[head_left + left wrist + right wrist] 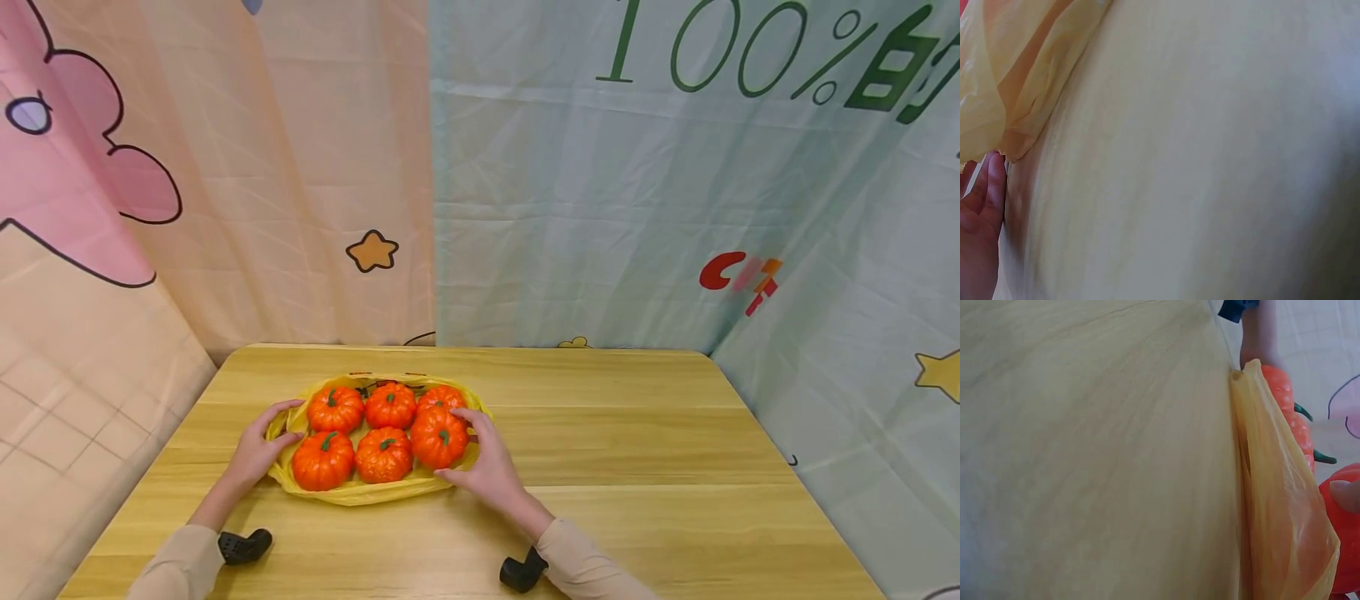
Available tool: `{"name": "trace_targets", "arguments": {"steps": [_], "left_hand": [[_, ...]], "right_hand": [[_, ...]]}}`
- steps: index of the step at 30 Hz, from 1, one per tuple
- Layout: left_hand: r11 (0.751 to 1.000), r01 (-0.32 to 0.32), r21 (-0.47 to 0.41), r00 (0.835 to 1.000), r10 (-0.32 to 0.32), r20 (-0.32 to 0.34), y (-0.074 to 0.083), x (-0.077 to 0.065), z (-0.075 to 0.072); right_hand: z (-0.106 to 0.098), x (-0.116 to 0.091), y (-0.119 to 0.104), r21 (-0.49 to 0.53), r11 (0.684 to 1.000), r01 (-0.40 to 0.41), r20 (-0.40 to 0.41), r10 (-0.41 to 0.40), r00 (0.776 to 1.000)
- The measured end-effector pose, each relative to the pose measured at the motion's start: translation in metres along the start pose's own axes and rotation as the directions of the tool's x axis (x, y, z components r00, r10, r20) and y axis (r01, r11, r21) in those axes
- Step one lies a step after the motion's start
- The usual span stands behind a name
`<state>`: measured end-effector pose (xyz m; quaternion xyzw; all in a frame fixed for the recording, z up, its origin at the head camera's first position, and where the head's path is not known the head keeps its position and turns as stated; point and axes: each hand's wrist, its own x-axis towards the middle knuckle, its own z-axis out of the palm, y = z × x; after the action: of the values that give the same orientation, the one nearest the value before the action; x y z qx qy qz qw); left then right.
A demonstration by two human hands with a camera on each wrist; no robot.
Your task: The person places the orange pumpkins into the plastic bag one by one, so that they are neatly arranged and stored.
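Observation:
A yellow plastic bag (352,498) lies spread open on the table, with several orange toy pumpkins (324,461) with green stems sitting in it in two rows. At the bag's left end, my left hand (258,447) holds its edge between thumb and fingers; in the left wrist view, fingertips meet the crumpled bag (1035,94). My right hand (487,462) grips the front right pumpkin (438,437), which sits higher than its neighbours and overlaps the back right pumpkin (441,397). In the right wrist view, the thumb lies on this pumpkin (1341,550), above the bag's side (1291,531).
The wooden table (637,450) extends to the right of the bag. Printed curtains (570,208) hang behind and beside it. A black wrist mount (246,547) is on the left forearm, and another black mount (523,572) is on the right.

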<state>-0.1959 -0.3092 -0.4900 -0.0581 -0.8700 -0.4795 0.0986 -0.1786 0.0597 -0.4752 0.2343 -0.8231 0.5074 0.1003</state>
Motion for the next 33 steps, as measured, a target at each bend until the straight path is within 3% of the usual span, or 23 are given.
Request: {"name": "trace_targets", "arguments": {"steps": [14,24,33], "left_hand": [[1.000,-0.004,0.000,1.000,0.004,0.002,-0.0012,-0.0001,-0.0002],[1.000,-0.005,0.008,1.000,0.005,-0.006,0.0014,0.0008,-0.0006],[1.000,0.000,0.002,1.000,0.000,0.008,0.0007,0.0005,-0.0013]], "right_hand": [[-0.0020,-0.0030,0.0033,-0.171,0.985,0.029,0.113,-0.010,0.994],[-0.0033,-0.0021,-0.0026,-0.260,0.965,-0.037,0.151,0.078,0.986],[-0.0043,-0.0009,-0.0035,-0.344,0.938,-0.046,0.175,0.112,0.978]]}}
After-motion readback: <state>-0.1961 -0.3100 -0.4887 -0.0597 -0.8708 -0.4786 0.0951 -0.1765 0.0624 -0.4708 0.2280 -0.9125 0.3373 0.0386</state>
